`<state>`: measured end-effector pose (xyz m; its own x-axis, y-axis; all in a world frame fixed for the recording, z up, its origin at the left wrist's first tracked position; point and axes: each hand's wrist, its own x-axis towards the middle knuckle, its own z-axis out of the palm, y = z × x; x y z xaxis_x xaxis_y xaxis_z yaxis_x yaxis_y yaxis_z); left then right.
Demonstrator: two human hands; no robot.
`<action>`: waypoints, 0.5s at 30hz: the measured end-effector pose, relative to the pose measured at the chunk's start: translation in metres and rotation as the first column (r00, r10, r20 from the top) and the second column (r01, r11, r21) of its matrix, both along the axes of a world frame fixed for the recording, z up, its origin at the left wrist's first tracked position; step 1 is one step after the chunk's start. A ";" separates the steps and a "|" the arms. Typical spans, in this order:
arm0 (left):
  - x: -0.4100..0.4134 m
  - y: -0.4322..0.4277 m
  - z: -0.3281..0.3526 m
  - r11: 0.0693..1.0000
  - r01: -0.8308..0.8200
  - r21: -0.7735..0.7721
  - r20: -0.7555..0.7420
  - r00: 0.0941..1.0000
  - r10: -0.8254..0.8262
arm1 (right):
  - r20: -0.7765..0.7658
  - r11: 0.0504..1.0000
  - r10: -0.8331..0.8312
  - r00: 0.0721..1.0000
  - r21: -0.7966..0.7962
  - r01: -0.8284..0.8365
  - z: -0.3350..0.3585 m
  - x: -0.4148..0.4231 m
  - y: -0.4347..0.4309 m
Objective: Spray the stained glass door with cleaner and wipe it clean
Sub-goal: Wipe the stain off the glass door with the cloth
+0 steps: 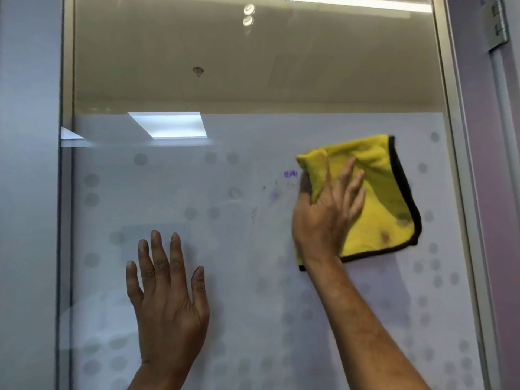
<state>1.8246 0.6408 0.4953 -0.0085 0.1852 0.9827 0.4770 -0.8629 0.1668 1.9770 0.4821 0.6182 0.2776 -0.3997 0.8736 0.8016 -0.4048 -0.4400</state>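
The glass door [242, 249] fills the view, frosted with grey dots below and transparent above. Purple and brownish stains [277, 187] mark the frosted part near the middle. My right hand [326, 212] presses a yellow cloth with a black edge [385, 192] flat against the glass just right of the stains; its thumb curls round a fold of the cloth. The cloth carries dark smudges at its lower right. My left hand [168, 302] lies flat on the glass at lower left with straight fingers, holding nothing. No spray bottle is in view.
A metal door frame [461, 192] runs down the right side, with a hinge [499, 23] at top right. A grey wall panel [28, 192] stands on the left. A small smudge [198, 71] sits on the upper transparent glass.
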 end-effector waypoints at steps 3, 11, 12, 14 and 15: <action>0.000 0.001 0.000 1.000 -0.013 0.013 0.004 1.000 0.012 | 0.161 0.986 -0.022 0.987 -0.158 0.048 0.017 -0.024 0.024; 0.001 0.005 -0.001 0.998 -0.027 0.054 0.020 0.999 0.026 | 0.296 0.849 0.168 0.940 -0.529 0.014 -0.089 -0.070 0.048; 0.000 0.005 -0.001 0.998 -0.025 0.058 0.015 1.000 0.024 | 0.291 0.845 0.162 0.943 -0.534 0.020 -0.108 -0.068 0.047; 0.000 0.005 -0.001 0.999 -0.025 0.044 0.020 0.999 0.024 | 0.298 0.856 0.116 0.947 -0.513 0.056 -0.143 -0.057 0.041; 0.000 0.004 -0.001 0.999 -0.024 0.032 0.024 0.999 0.023 | 0.290 0.870 0.078 0.954 -0.487 0.077 -0.158 -0.048 0.034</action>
